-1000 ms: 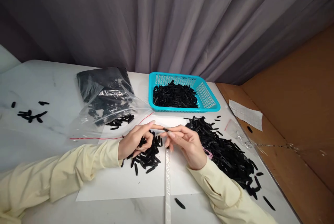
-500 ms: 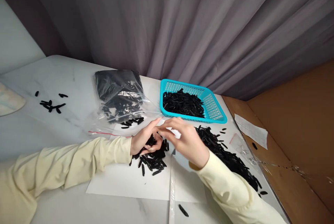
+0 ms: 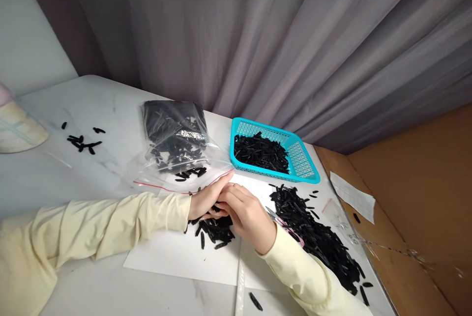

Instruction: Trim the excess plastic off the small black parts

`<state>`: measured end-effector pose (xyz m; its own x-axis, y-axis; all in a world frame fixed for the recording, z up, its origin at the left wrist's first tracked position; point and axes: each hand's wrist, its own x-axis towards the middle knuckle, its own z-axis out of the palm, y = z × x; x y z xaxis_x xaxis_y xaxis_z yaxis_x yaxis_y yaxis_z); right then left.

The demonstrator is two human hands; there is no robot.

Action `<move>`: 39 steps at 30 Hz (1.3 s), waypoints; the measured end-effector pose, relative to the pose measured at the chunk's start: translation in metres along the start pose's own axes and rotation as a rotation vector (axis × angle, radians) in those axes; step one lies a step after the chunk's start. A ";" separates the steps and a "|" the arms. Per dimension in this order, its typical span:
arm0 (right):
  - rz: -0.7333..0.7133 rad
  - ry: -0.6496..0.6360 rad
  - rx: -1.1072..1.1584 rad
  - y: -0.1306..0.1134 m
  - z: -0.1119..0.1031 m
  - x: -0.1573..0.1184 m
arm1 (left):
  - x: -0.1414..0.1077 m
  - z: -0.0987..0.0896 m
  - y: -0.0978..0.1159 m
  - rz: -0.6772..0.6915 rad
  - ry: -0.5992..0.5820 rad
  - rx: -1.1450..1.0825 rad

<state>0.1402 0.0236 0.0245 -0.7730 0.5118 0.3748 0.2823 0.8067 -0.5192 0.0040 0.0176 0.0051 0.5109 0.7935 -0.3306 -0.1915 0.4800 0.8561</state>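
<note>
My left hand [image 3: 207,202] is cupped above a pile of slender, dark strip-like pieces [image 3: 217,233] on white paper. Several black pieces lie in its palm, partly covered. My right hand [image 3: 248,213] is closed over the left one, its fingertips bent down into the palm. Whatever those fingertips pinch is hidden. To the right spreads a bigger heap of the same black pieces [image 3: 320,237]. Scissors with pink handles [image 3: 297,238] rest against that heap, close to my right sleeve.
Behind my hands stand a blue plastic basket [image 3: 236,156] holding black pieces and a clear zip bag [image 3: 177,144] of them. A few stray pieces [image 3: 81,143] lie at the left. A paper slip [image 3: 352,197] is on brown cardboard at the right. A grey curtain [image 3: 206,36] hangs behind.
My right hand has moved left and down onto the left palm, its fingers drawn together. The scissors, hidden before, now show beside the heap. The view has shifted slightly.
</note>
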 end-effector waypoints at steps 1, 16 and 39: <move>0.005 0.026 0.003 0.000 -0.001 -0.002 | 0.000 0.000 0.000 -0.008 0.006 0.010; 0.762 0.460 1.106 0.009 -0.001 -0.065 | -0.009 0.006 -0.011 0.331 0.045 0.669; 0.746 0.476 1.320 0.005 -0.002 -0.063 | -0.013 0.008 -0.011 0.514 0.070 0.947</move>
<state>0.1915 -0.0042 -0.0003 -0.3805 0.9043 -0.1938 -0.3655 -0.3395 -0.8667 0.0058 -0.0004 0.0032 0.4991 0.8518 0.1594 0.3722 -0.3768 0.8482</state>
